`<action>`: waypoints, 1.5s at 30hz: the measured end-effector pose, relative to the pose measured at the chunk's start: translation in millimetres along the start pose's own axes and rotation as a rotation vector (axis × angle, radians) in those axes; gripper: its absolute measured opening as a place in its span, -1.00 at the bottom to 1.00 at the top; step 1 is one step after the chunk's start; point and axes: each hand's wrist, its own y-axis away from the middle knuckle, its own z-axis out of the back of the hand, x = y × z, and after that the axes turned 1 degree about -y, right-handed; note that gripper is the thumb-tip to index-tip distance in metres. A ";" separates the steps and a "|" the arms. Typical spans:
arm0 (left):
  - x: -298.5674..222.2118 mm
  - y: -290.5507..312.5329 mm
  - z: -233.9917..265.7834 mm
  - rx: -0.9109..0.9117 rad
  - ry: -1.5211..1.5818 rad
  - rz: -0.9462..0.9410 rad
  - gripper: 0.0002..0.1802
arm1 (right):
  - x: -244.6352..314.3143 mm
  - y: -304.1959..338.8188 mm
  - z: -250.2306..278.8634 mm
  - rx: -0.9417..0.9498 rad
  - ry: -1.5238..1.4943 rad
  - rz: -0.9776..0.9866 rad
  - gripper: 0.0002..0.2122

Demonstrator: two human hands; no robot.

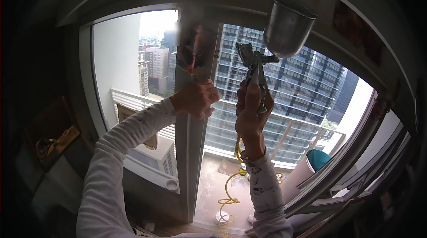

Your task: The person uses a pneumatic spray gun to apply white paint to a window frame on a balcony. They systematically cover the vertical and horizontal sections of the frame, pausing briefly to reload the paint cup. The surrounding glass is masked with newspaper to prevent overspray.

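My right hand [251, 113] is wrapped round the handle of a metal spray gun [254, 66], held upright in front of the window. A silver paint cup [288, 31] sits at the gun's upper right. From below the grip, a yellow coiled air hose [227, 189] hangs towards the floor. My left hand [198, 98] is closed, its fingers curled at the upright window post [186, 149]. Whatever is inside that hand, if anything, cannot be made out. Just above it, the post bears a blurred reddish-brown patch [195, 48]. Dark stains spot my right sleeve.
Beyond the opening is a balcony with a white railing [284, 126]. An outdoor air-conditioner unit [155, 155] stands to the left. At right, a pale round bin with a teal inside [316, 160] stands by folded door frames [356, 193]. High-rise buildings rise outside.
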 end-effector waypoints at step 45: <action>-4.9 -2.8 -1.9 -0.046 -0.049 -0.010 -0.54 | 48.0 -1.9 176.9 -0.461 -0.017 0.040 -0.50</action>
